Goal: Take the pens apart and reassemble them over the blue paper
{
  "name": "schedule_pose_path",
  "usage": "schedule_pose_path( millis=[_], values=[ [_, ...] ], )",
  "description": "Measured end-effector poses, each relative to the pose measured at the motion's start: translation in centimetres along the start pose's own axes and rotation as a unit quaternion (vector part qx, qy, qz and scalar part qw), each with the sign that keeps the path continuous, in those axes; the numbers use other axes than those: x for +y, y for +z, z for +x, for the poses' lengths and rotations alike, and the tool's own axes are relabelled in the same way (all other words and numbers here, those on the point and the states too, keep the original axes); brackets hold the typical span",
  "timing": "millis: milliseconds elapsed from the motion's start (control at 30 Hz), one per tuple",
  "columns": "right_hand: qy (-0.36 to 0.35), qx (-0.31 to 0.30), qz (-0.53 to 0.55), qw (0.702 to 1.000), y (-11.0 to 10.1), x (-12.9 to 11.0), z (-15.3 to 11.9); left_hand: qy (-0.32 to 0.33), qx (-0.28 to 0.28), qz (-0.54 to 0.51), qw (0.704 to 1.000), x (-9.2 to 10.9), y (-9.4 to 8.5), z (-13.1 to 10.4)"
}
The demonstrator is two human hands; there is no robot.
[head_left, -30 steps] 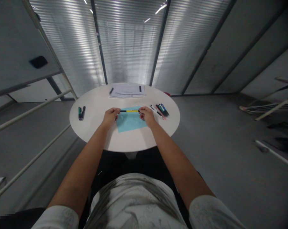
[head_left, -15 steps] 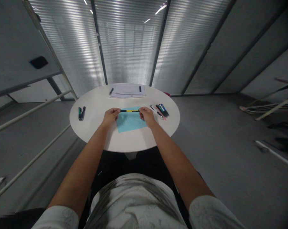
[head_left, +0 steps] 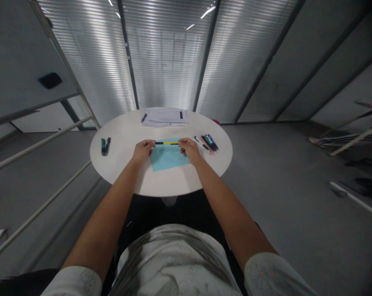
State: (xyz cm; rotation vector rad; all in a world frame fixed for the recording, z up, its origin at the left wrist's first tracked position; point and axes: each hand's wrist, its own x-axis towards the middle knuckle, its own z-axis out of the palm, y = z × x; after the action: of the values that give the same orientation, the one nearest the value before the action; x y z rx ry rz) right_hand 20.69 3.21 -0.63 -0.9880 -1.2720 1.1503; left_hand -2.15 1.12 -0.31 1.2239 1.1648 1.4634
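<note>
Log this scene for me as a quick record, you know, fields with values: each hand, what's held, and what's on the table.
Left hand: pinching the black end of a slim black-and-yellow stick, perhaps a pen
Right hand: fingers at its yellow end
Stick's position: roughly level, across the far part of the blue sheet; contact with the sheet unclear
Table: round, white
Left side: two dark markers
Right side: group of pens
Far side: stack of papers
</note>
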Motion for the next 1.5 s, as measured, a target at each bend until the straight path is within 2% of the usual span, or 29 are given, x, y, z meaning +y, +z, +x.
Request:
schedule_pose_path(
  millis=[467, 1200, 1500],
  values=[
    [-0.003, -0.008, -0.030, 1.000, 0.15, -0.06, -0.18, -0.010, -0.001, -0.002, 1.000, -0.03, -0.03, -0.04],
    [-0.048, -0.018, -0.082, 0.995, 0.32, -0.26, -0.67, 0.005, 0.037, 0.015, 0.999, -0.51, -0.22, 0.06],
    [-0.006, -0.009, -0.081, 0.997, 0.65, -0.58, -0.70, 0.012, 0.033, 0.019, 0.999, -0.05, 0.10, -0.29]
  ],
)
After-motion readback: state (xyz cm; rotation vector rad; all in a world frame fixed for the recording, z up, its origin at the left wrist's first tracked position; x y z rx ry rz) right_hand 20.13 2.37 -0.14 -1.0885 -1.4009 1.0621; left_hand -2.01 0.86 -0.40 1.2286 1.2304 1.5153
